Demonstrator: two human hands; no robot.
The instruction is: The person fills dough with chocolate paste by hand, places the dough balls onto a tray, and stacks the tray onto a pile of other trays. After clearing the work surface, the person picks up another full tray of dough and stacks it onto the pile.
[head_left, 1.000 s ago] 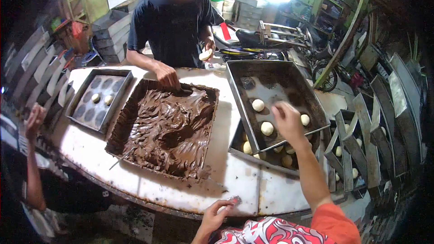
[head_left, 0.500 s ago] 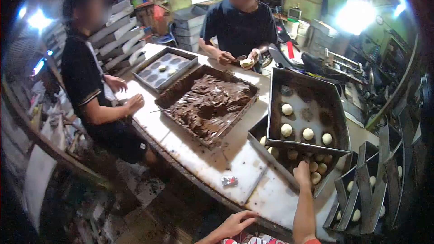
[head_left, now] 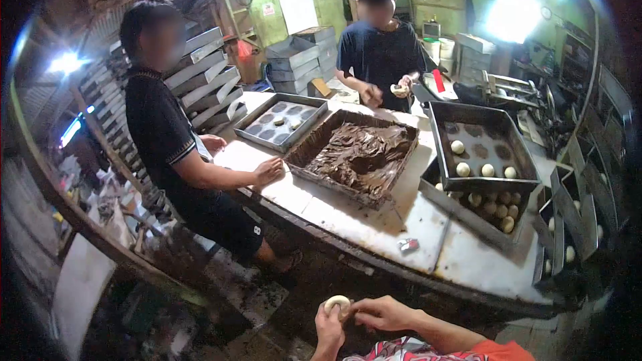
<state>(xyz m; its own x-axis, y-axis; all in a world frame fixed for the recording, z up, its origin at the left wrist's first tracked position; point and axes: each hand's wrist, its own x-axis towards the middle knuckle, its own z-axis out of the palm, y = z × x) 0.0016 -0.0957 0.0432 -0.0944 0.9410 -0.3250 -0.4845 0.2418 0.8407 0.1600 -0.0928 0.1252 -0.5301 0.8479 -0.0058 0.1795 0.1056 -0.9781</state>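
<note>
Low in the head view, in front of my body, a pale round dough ball [head_left: 338,302] is pinched in my left hand [head_left: 328,327]. It looks flattened, with a dip in its top. My right hand [head_left: 384,313] reaches its right edge with curled fingers, which seem to press on it; the fingertips are partly hidden. Beyond the table edge, the lower metal tray [head_left: 461,217] holds several more dough balls [head_left: 501,211]. Another metal tray [head_left: 535,172] rests on top of it, tilted, with several dough balls inside.
A deep tray [head_left: 294,168] of brown chocolate-like paste [head_left: 361,154] stands mid-table. Behind it lies a shallow tray [head_left: 251,132] with dark round marks. A small wrapper [head_left: 408,245] is near the table edge. One person stands left, another across holding dough. Metal tins [head_left: 588,227] are at right.
My right hand has left the lower tray and come back to my left hand, which now holds a dough ball. The view has shifted, and the person at left has a hand nearer the paste tray.
</note>
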